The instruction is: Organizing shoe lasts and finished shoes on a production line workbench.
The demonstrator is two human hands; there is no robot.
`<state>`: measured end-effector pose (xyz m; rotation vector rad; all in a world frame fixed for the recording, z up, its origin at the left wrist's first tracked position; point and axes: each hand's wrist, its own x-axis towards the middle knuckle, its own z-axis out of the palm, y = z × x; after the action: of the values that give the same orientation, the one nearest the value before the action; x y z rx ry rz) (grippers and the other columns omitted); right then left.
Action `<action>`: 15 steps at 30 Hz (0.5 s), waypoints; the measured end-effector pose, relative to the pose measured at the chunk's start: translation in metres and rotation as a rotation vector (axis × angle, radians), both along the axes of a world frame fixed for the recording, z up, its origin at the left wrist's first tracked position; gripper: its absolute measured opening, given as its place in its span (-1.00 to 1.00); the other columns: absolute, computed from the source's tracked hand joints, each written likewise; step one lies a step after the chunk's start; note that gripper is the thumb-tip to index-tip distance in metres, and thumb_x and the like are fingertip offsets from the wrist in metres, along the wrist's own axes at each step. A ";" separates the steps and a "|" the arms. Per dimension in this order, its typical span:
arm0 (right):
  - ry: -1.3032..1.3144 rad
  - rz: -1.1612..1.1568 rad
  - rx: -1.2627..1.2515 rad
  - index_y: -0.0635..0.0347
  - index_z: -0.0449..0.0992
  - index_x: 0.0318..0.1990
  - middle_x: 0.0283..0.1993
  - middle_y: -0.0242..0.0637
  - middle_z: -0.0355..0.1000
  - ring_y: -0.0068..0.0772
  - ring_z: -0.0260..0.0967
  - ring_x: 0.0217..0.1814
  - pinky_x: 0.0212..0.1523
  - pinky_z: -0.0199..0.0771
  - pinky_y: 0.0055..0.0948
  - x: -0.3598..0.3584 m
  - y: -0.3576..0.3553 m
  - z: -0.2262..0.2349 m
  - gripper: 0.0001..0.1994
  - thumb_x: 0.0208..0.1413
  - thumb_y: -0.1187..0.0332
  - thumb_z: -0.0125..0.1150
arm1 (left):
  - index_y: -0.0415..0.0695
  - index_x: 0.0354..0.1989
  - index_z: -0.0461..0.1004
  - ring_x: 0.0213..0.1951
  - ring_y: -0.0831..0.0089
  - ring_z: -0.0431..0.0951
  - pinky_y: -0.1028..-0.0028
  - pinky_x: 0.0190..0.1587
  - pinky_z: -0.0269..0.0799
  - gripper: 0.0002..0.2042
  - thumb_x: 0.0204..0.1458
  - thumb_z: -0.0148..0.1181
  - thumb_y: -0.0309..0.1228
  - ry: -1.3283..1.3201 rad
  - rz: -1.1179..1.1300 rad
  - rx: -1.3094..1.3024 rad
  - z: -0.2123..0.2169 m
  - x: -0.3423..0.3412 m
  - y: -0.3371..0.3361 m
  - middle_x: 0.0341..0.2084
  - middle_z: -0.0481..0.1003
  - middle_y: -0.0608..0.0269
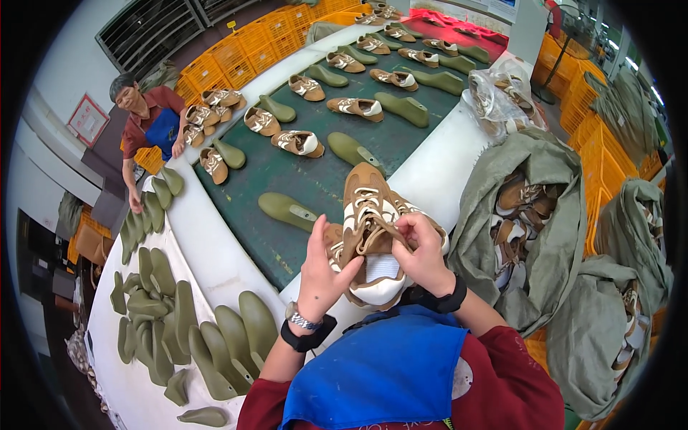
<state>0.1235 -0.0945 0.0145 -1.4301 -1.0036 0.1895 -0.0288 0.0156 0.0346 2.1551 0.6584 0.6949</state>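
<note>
A brown sneaker [366, 195] with white stripes and cream laces is right in front of me, toe pointing away and its striped white insole showing. My left hand [322, 276] grips the shoe's left side, thumb at the collar. On the other side, my right hand [421, 252] is closed at the opening, fingers pinching the brown tongue and laces [378, 233]; which of these it grips is hard to tell. Parts of other brown sneakers show beside and behind this one, partly covered by it and my hands. A green shoe last [287, 210] lies just beyond my left hand.
A green conveyor belt [236, 188] carries sneakers and lasts. Many lasts [159, 315] crowd the white table at left, where a co-worker [153, 118] reaches toward some. Grey-green cloth sacks [469, 215] of shoes, a plastic bag [494, 97] and orange crates [600, 154] stand at right.
</note>
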 end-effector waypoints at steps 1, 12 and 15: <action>-0.001 0.004 -0.002 0.26 0.32 -0.27 -0.39 -0.27 0.28 -0.43 0.31 -0.39 -0.36 0.34 -0.50 -0.001 0.003 -0.002 -0.74 -0.20 0.65 0.06 | -0.08 0.26 -0.17 0.00 0.25 0.37 0.30 -0.11 0.43 -0.20 -0.11 0.24 -0.34 -0.062 -0.071 -0.282 -0.010 -0.006 0.002 0.12 0.14 0.06; -0.137 0.141 -0.179 0.30 0.35 -0.11 -0.28 -0.23 0.38 -0.44 0.38 -0.28 -0.20 0.41 -0.51 0.003 0.010 -0.009 -0.67 -0.11 0.57 0.17 | -0.18 -0.06 0.28 -0.22 0.33 0.52 0.33 -0.19 0.50 -0.69 0.11 -0.16 -0.27 -0.182 0.172 -1.315 -0.085 -0.078 0.061 -0.20 0.44 0.10; -0.107 -0.011 -0.251 0.30 0.38 -0.15 -0.36 -0.26 0.41 -0.51 0.37 -0.34 -0.28 0.38 -0.56 0.025 -0.009 -0.014 -0.74 -0.07 0.58 0.10 | -0.16 -0.08 0.29 -0.34 0.39 0.53 0.41 -0.34 0.49 -0.67 0.07 -0.17 -0.23 -0.090 0.401 -1.106 -0.123 -0.102 0.107 -0.30 0.46 0.14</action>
<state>0.1488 -0.1031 0.0000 -1.6881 -1.0877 0.2396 -0.1308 0.1226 -0.0888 0.9788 1.1059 0.4420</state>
